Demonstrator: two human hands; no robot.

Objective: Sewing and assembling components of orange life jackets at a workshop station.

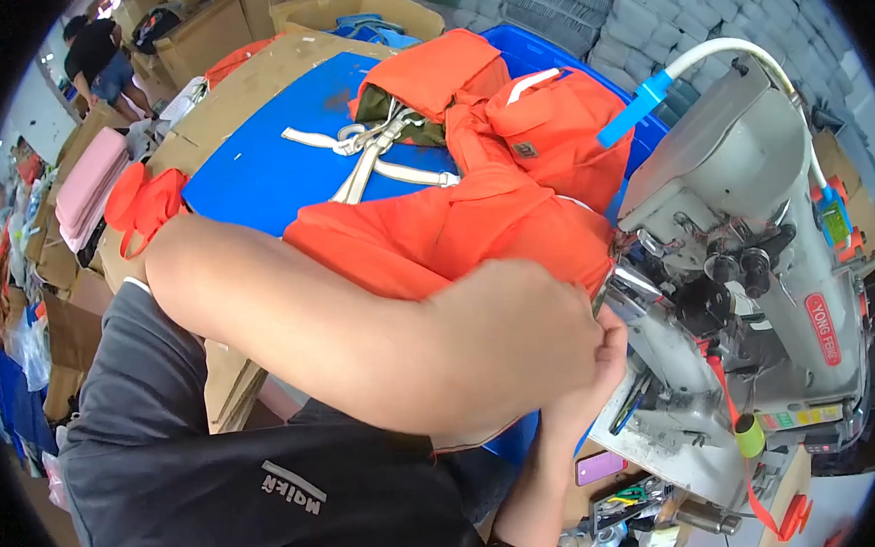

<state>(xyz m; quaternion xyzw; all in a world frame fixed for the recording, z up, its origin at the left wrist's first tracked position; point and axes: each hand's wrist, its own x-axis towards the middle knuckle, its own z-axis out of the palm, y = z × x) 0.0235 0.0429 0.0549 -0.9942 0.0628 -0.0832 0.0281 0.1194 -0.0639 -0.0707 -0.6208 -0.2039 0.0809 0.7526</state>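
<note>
An orange fabric piece (pixel 494 215) with an olive lining and white straps (pixel 359 168) spreads in folds over a blue board. Its right edge reaches the working end of a grey sewing machine (pixel 731 155). My left arm crosses from the left, and my left hand (pixel 520 319) lies over the fabric's near edge; it is smeared by motion and its fingers are hidden. My right hand (pixel 608 353) comes up from below beside it, fingers curled closed at the fabric's edge, close to the machine. Part of that edge is hidden behind my left hand.
The blue board (pixel 261 164) lies on cardboard, with a blue crate (pixel 514 53) behind. A red strap roll (pixel 138 202) and folded pink cloth (pixel 91 179) sit at left. A purple phone (pixel 600 467) and small tools (pixel 622 508) lie below the machine. Another person (pixel 99 64) bends far left.
</note>
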